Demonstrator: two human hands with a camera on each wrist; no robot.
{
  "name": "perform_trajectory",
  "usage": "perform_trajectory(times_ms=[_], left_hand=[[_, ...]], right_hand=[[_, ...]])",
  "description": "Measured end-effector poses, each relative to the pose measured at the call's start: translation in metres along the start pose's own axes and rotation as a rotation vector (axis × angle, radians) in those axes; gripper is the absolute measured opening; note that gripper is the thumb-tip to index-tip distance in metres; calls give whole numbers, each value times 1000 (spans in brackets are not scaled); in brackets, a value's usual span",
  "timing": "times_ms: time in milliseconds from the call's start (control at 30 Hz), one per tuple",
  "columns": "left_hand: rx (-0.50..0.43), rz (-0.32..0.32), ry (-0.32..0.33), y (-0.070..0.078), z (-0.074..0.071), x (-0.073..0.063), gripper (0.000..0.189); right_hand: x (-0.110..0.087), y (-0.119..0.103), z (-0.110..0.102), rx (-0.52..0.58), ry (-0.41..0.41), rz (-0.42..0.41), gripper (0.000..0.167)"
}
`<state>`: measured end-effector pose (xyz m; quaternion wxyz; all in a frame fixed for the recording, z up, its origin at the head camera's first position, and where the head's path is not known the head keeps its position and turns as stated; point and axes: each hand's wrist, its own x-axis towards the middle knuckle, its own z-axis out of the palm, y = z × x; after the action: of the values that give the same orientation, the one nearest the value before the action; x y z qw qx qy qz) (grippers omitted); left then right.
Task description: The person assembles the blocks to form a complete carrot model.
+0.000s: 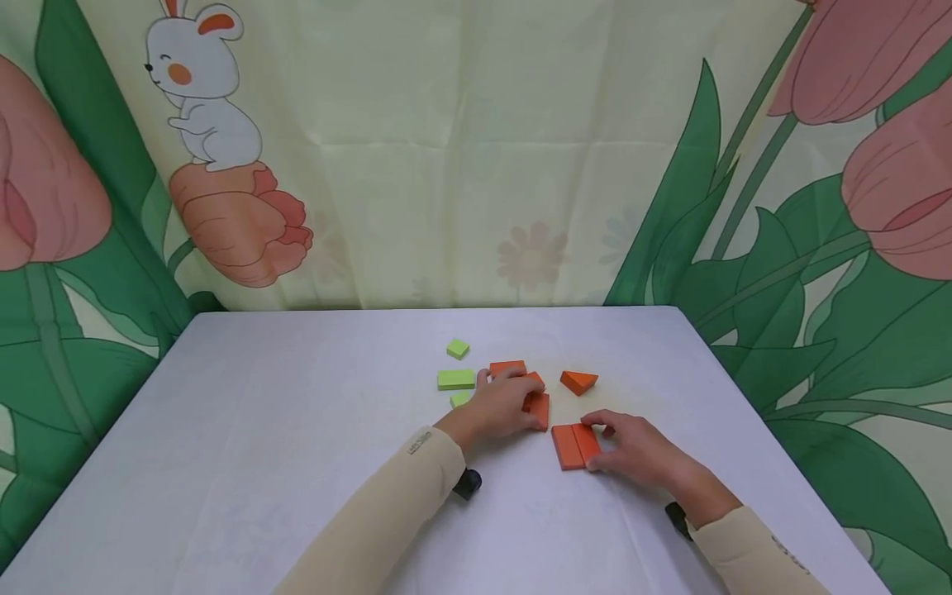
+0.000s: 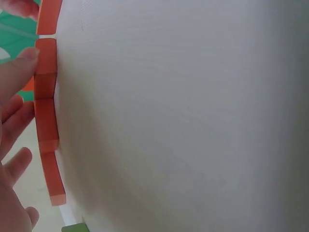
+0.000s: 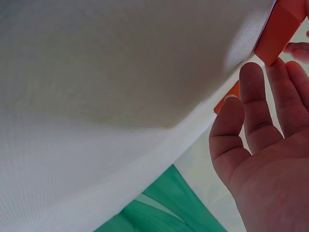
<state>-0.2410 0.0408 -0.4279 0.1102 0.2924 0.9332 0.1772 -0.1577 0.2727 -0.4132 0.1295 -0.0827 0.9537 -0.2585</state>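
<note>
My left hand (image 1: 500, 405) is bent over a cluster of flat orange blocks (image 1: 508, 367) in the head view. Its thumb and index finger span the near right block (image 2: 46, 55), holding it by its edges; its other fingers are spread. To the right, two orange rectangular blocks (image 1: 568, 447) lie side by side, forming a near square. The right hand (image 1: 638, 450) holds the right one of these, index fingertip at its far edge and thumb at its near corner. The right wrist view shows the other fingers (image 3: 251, 79) loosely bent. Part of the orange cluster is hidden under my left hand.
An orange triangular block (image 1: 578, 382) lies beyond the right hand. Several light green blocks (image 1: 455, 379) sit left of the orange cluster. White cloth covers the table (image 1: 245, 430), and a printed curtain (image 1: 416, 165) hangs behind its far edge.
</note>
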Motion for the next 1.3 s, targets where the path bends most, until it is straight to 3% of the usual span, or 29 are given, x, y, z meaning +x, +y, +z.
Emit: perform_trajectory(times_ms=[533, 833, 1067, 1300], left_hand=[[16, -8, 25, -7, 1, -33, 59], [0, 11, -9, -7, -3, -49, 57], [-6, 22, -4, 4, 1, -56, 55], [-10, 32, 25, 18, 8, -58, 55]], right_hand=[[-1, -4, 1, 0, -6, 40, 65], [-1, -4, 0, 1, -8, 38, 65], [-2, -3, 1, 3, -7, 47, 64], [-2, -3, -1, 5, -11, 3, 64]])
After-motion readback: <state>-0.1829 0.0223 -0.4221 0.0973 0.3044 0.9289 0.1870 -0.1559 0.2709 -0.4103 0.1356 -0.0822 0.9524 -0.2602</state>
